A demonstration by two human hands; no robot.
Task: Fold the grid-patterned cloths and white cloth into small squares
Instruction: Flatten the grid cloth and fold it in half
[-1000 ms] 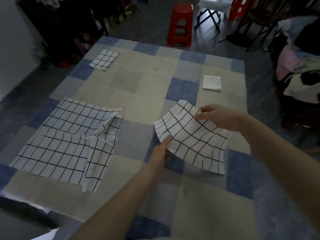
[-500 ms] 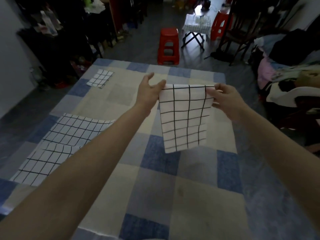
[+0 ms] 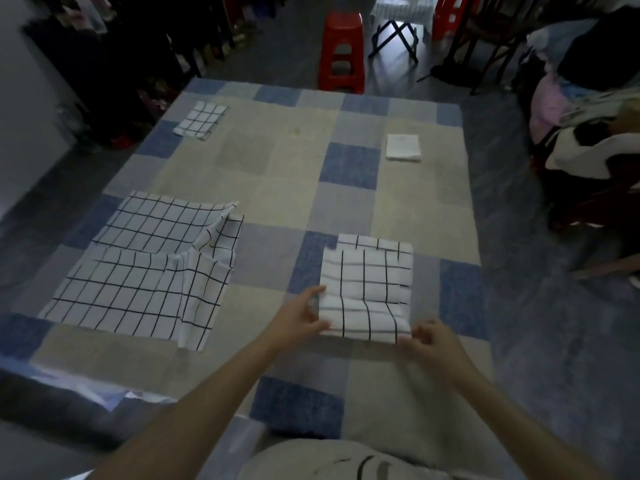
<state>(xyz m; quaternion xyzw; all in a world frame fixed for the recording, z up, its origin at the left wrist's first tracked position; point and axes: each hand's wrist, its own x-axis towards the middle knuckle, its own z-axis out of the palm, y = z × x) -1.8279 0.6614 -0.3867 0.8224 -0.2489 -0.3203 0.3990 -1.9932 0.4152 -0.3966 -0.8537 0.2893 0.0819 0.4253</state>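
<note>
A patchwork-covered table (image 3: pixel 277 188) carries everything. Near its left edge a large grid-patterned cloth (image 3: pixel 145 268) is spread, not yet folded. Near the front edge a half-folded grid cloth (image 3: pixel 367 289) is laid; its near left corner is pinched by the left hand (image 3: pixel 298 317), its near right corner by the right hand (image 3: pixel 427 339), fingers curled. The layers are seen offset at the far edge, so the next fold could come out uneven. A folded grid square (image 3: pixel 201 119) lies by the far left corner, a folded white cloth (image 3: pixel 402 147) by the far right.
</note>
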